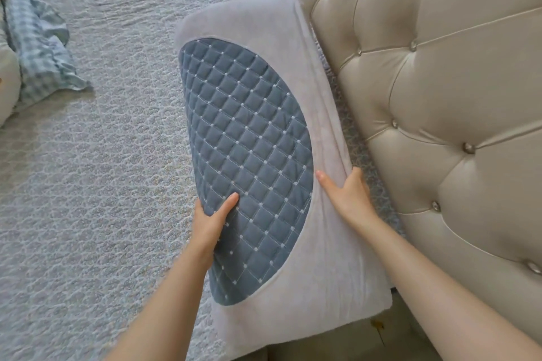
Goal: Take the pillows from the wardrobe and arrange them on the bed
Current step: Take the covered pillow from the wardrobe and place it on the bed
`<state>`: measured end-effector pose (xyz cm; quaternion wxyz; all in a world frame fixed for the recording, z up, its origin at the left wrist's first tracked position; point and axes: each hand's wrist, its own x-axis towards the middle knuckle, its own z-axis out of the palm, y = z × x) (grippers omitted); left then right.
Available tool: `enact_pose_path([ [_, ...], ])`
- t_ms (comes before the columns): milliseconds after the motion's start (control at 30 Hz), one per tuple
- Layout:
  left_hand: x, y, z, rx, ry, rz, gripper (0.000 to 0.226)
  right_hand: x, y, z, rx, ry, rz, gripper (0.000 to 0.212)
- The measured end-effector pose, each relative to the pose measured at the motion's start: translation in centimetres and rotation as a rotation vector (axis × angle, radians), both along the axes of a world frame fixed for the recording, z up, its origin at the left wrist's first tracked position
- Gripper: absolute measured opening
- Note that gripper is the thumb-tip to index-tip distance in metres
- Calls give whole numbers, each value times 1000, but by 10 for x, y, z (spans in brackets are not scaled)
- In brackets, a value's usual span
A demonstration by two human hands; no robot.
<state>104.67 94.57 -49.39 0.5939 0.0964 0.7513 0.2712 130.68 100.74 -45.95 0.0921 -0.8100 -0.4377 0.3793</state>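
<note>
You gripped the pillow with both hands — left hand, right hand — fingers closed on its near end, long axis along the headboard.

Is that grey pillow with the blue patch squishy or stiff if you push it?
The pillow probably keeps its shape: its corners look blocky. The left hand barely dents it, so it's likely firm. It lies flat on the bedspread, so it shouldn't roll.
</note>
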Motion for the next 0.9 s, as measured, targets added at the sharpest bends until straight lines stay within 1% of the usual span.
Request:
enact_pose_path([
  [100,15,12,0,8,-5,35,104,7,21,10,104,-42,28,85],
  [167,27,26,-2,43,3,51,103,14,43,17,198,-65,63,81],
  [233,39,45,-3,94,11,66,106,22,68,24,282,-89,130,75],
  [300,45,68,-3,148,41,66,110,27,85,28,322,-121,214,69],
  [433,39,104,-6,171,96,-48,114,25,72,20,231,-236,380,70],
  [533,36,107,-11,133,114,-138,111,25,47,15,232,-326,461,69],
  [600,40,103,-12,118,185,-196,107,26,41,16,242,-334,465,68],
  [767,63,94,-1,85,499,-431,86,22,43,17,176,-412,432,71],
  [833,65,85,2,123,538,-511,82,17,41,15,151,-458,445,72],
  [900,60,79,2,143,511,-583,81,13,37,13,139,-503,451,71],
])
